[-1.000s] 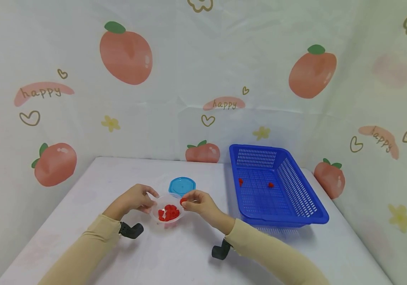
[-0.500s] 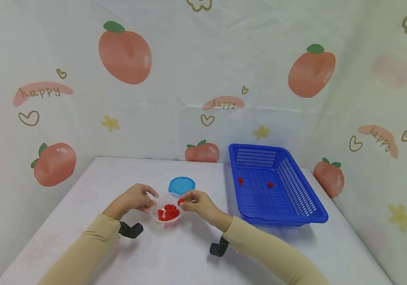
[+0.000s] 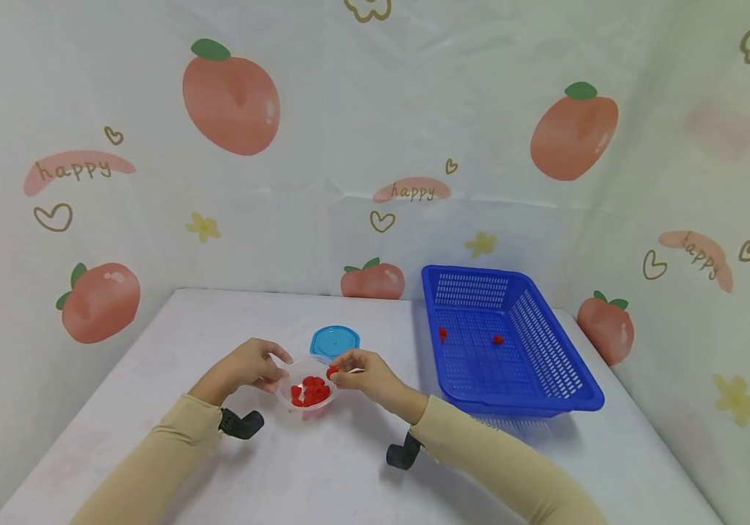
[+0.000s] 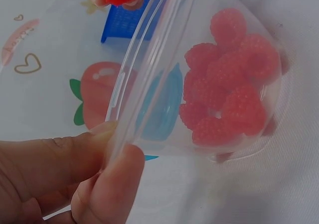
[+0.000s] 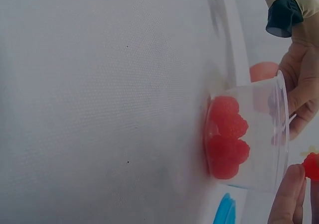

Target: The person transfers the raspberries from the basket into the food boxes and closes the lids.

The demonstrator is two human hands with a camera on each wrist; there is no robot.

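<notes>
A clear plastic tub stands on the white table with several raspberries in its bottom. My left hand pinches the tub's rim between thumb and fingers, as the left wrist view shows up close. Over the tub's right edge, my right hand holds a single raspberry between thumb and fingertips. That raspberry is above the rim and apart from those inside. Behind the tub lies a blue lid, flat on the table.
On the right of the table stands a blue slotted basket. Two red raspberries lie in it, one near its middle and one by its left wall. A printed white cloth hangs behind the table.
My right hand has shifted slightly left with its raspberry, a little further over the tub's rim. The left hand, the tub and the basket look the same.
</notes>
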